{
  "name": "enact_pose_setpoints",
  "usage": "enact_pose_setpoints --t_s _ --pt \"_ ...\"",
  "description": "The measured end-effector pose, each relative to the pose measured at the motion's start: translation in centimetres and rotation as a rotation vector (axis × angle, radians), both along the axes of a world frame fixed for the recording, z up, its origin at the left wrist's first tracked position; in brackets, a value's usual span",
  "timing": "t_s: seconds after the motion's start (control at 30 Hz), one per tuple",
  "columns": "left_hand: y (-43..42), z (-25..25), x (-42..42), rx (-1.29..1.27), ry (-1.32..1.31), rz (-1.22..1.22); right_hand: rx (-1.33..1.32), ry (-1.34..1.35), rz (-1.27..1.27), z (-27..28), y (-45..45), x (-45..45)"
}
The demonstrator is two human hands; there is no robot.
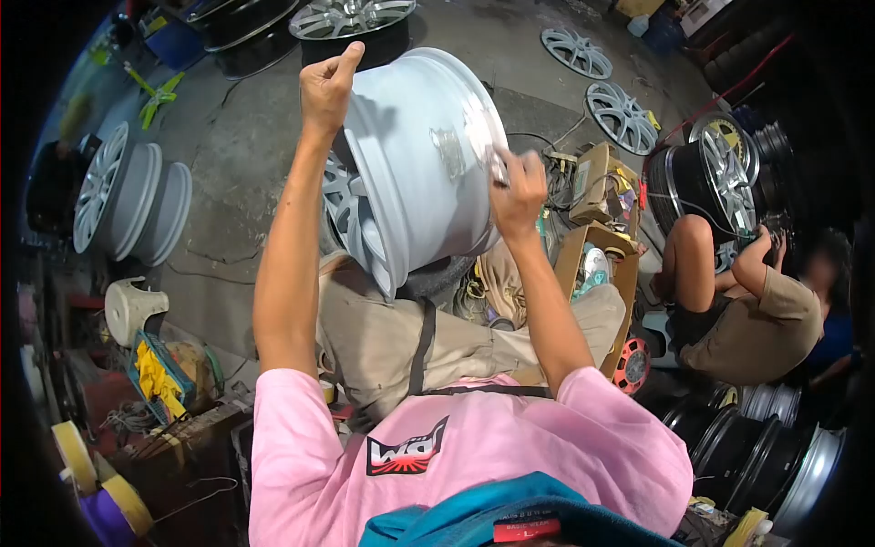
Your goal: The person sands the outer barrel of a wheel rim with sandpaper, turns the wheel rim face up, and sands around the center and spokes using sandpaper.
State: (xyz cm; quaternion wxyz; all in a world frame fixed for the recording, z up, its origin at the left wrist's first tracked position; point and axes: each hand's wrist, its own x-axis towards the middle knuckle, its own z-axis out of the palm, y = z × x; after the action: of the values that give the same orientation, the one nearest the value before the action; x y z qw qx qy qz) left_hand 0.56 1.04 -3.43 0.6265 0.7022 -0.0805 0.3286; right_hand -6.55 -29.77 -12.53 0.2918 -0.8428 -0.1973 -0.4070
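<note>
A grey-white wheel rim stands on its side before my lap, its spoked face turned left and its barrel toward the right. My left hand is closed at the upper edge of the spoked side, thumb sticking up and fingers curled at the rim's lip. At the right-hand lip, my right hand is blurred by motion. Its fingers press a small pale piece against the metal, too smeared to name. A rough, darker grey patch shows on the barrel near that hand.
Cardboard boxes with supplies stand to my right. Beyond them a person sits beside a dark wheel. Two spoked wheel faces lie on the floor ahead. More rims and a cream stool are at left.
</note>
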Motion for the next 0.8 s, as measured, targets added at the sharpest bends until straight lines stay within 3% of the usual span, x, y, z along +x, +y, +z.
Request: enact_pose_setpoints --t_s 0.3,0.43,0.6,0.8 --pt "-0.4 -0.1 0.0 0.011 -0.005 0.054 0.036 0.012 -0.002 -2.2 -0.6 -2.0" --pt "0.0 0.0 -0.2 -0.018 -0.002 -0.008 0.101 -0.012 0.0 0.0 1.5 0.8" --pt "-0.1 -0.2 0.2 0.058 0.01 0.091 0.05 0.075 -0.047 -2.8 -0.7 -2.6" --pt "0.0 0.2 -0.2 0.017 0.036 0.024 0.09 -0.038 0.009 -0.2 0.8 -0.2"
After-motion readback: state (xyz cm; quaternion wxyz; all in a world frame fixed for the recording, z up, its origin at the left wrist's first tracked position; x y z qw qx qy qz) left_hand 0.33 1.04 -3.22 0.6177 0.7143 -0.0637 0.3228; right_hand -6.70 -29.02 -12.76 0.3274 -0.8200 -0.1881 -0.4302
